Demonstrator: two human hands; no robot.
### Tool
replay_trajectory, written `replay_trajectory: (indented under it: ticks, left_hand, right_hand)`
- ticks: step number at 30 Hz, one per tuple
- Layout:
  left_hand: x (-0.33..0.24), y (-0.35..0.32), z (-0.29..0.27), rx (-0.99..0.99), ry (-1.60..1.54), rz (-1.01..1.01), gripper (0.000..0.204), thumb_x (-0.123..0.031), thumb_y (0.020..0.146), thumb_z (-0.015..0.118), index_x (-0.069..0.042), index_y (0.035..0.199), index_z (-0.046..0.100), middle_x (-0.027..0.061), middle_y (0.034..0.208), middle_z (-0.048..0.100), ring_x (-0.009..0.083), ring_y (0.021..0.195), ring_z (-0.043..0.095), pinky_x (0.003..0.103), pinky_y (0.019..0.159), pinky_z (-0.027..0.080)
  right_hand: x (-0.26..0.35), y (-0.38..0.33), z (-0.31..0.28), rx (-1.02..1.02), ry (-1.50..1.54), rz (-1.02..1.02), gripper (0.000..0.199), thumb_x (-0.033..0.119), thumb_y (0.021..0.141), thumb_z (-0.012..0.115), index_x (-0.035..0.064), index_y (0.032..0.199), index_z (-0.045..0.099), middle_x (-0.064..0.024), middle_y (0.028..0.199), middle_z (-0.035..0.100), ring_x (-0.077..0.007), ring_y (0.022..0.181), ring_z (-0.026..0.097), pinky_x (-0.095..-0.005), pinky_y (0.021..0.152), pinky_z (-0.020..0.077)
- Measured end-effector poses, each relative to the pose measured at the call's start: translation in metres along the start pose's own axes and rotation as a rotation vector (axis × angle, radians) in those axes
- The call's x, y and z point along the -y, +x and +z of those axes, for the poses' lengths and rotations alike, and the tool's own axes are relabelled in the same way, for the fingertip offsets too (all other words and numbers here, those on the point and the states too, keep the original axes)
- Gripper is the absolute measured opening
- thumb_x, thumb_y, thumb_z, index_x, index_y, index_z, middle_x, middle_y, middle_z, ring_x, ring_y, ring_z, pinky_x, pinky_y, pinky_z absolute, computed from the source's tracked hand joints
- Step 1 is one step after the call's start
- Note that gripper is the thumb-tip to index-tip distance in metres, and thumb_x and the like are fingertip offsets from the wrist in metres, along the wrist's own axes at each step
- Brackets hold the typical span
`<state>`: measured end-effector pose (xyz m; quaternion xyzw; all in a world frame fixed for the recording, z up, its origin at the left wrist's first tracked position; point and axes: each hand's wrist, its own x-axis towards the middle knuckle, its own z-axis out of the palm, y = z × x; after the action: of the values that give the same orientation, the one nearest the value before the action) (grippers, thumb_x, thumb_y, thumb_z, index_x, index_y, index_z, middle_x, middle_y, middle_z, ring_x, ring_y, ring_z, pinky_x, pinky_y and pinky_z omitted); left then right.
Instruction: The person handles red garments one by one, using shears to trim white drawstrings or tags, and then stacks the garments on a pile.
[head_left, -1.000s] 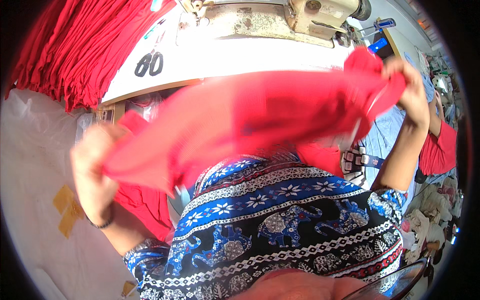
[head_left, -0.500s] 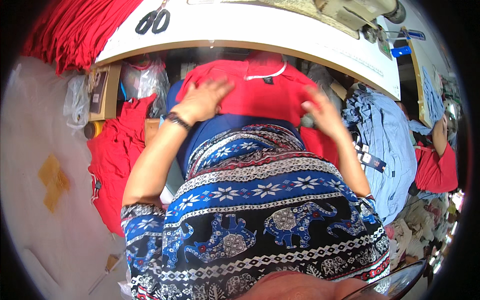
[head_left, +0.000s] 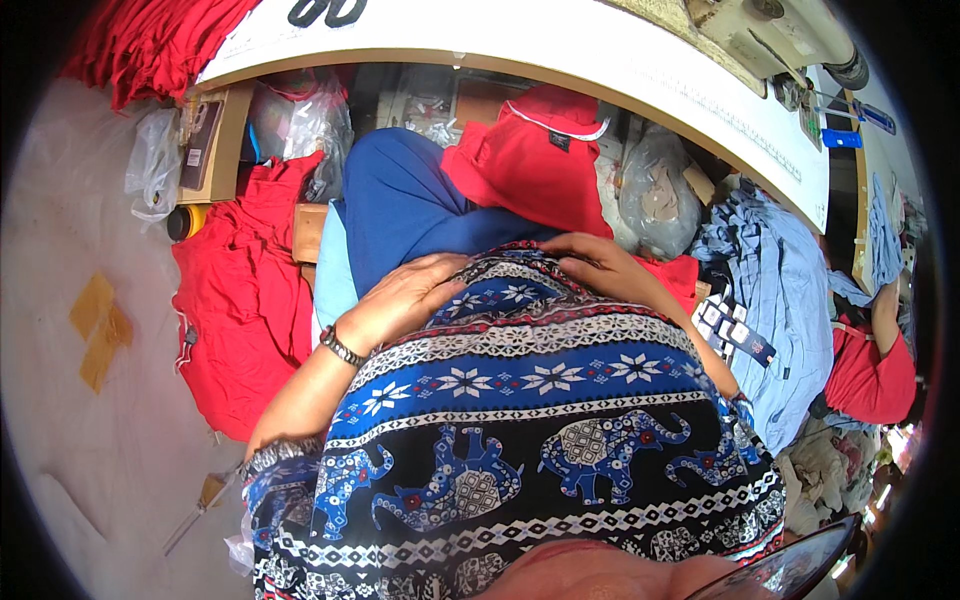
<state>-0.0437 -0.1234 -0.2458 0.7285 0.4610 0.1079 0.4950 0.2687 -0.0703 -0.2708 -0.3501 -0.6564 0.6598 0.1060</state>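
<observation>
My left hand [head_left: 415,292] rests on the front of my patterned blouse [head_left: 550,378], its fingers stretched toward the bunched hem. On the other side of that hem lies my right hand [head_left: 592,262], fingers extended over the cloth, nothing visible in them. Beyond both hands, a red garment [head_left: 520,175] with a white-trimmed edge and a small dark label is draped over my right leg, apart from my fingers. My blue trousers [head_left: 395,190] show bare of it on the left.
A white worktable [head_left: 560,45] spans the far side, with black-handled scissors [head_left: 328,12] and part of a sewing machine [head_left: 775,40]. Red garments [head_left: 245,300] pile at left, light-blue ones [head_left: 775,290] at right. Another person's red sleeve [head_left: 875,375] shows far right.
Both hands have drawn back from the red garment onto my blouse. The garment now lies farther off and bunched over my right leg, uncovering the left trouser leg.
</observation>
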Motion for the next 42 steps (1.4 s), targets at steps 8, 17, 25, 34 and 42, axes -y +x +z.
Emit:
replay_trajectory:
  ticks: [8,17,25,34,42]
  left_hand:
    - [-0.037,0.000,-0.011,-0.034,0.165,0.048,0.029,-0.019,0.083,0.067,-0.007,0.109,0.064,0.0110,0.096,0.061,0.0291,0.094,0.059,0.038,0.081,0.049]
    - [-0.060,0.012,-0.043,0.111,-0.505,0.094,0.012,-0.009,0.084,0.069,0.001,0.084,0.063,0.0060,0.072,0.061,0.0108,0.072,0.054,0.029,0.064,0.043]
    - [0.009,0.023,0.000,-0.083,0.035,-0.059,0.020,-0.020,0.089,0.063,0.000,0.093,0.064,0.0138,0.082,0.061,0.0277,0.077,0.061,0.035,0.071,0.046]
    - [0.059,0.087,0.014,-0.357,0.803,-0.077,0.013,-0.016,0.076,0.059,-0.009,0.082,0.068,0.0096,0.081,0.064,0.0307,0.078,0.062,0.042,0.066,0.050]
    - [0.084,0.056,-0.032,-0.267,-0.265,0.006,0.032,-0.018,0.083,0.068,-0.002,0.111,0.064,0.0119,0.103,0.068,0.0220,0.095,0.065,0.033,0.086,0.050]
  right_hand:
    - [0.027,0.034,0.012,0.163,-0.196,-0.313,0.025,0.024,0.083,0.072,0.0028,0.094,0.066,-0.0087,0.089,0.064,-0.0208,0.084,0.062,-0.0350,0.073,0.0468]
    - [0.083,0.032,-0.008,0.303,0.223,-0.156,0.015,0.012,0.087,0.067,-0.0010,0.094,0.065,-0.0022,0.084,0.062,-0.0104,0.080,0.057,-0.0263,0.071,0.0443]
    - [-0.011,0.048,-0.004,0.167,-0.094,0.109,0.020,0.011,0.088,0.066,-0.0012,0.103,0.065,-0.0039,0.094,0.065,-0.0118,0.083,0.058,-0.0253,0.075,0.0478]
    - [-0.069,0.118,0.002,-0.250,-0.917,-0.132,0.029,0.016,0.082,0.061,0.0047,0.109,0.061,-0.0210,0.098,0.063,-0.0400,0.093,0.060,-0.0468,0.078,0.0483]
    - [-0.041,0.127,-0.003,0.341,-0.511,-0.154,0.021,0.017,0.086,0.059,0.0032,0.098,0.068,-0.0173,0.099,0.067,-0.0339,0.100,0.061,-0.0410,0.087,0.0467]
